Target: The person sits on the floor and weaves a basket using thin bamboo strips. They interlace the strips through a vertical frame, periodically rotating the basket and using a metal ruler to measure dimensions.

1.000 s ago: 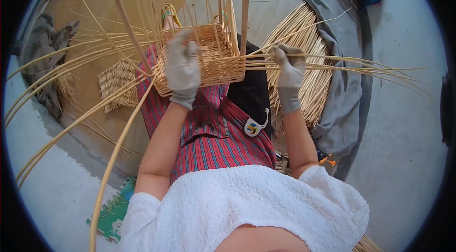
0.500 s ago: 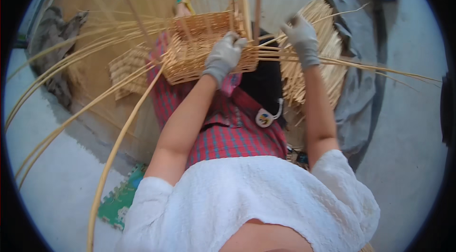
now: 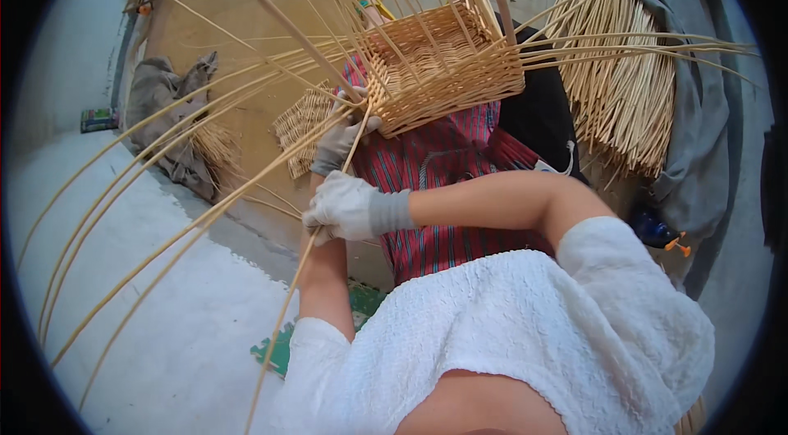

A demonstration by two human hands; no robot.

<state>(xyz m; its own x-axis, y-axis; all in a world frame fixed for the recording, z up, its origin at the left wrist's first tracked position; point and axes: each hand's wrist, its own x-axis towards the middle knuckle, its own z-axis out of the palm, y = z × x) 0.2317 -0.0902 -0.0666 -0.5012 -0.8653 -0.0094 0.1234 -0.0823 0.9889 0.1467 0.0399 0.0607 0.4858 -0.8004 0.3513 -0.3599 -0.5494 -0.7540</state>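
Observation:
A rectangular wicker basket [image 3: 451, 97] rests on my lap, its upright stakes standing up and long loose rods fanning out on both sides. At its left corner, my gloved left hand [image 3: 335, 145] is closed round the corner, partly hidden behind the rods. My gloved right hand [image 3: 346, 207] has crossed to the left and is closed on one long wicker rod [image 3: 284, 310], a little below the left hand. That rod runs from the basket's left corner down past my left forearm. Both gloves are pale with grey cuffs.
A big bundle of cut rods [image 3: 620, 74] lies on grey cloth [image 3: 706, 164] at the right. On the left are a small woven piece [image 3: 302, 125] and a crumpled dark cloth [image 3: 168, 98]. Long rods [image 3: 135, 275] reach far to the left. A green mat [image 3: 275, 349] lies beside my left arm.
My right hand has come from the basket's right side over to the left and taken hold of a rod. My left hand has moved from the near rim to the left corner.

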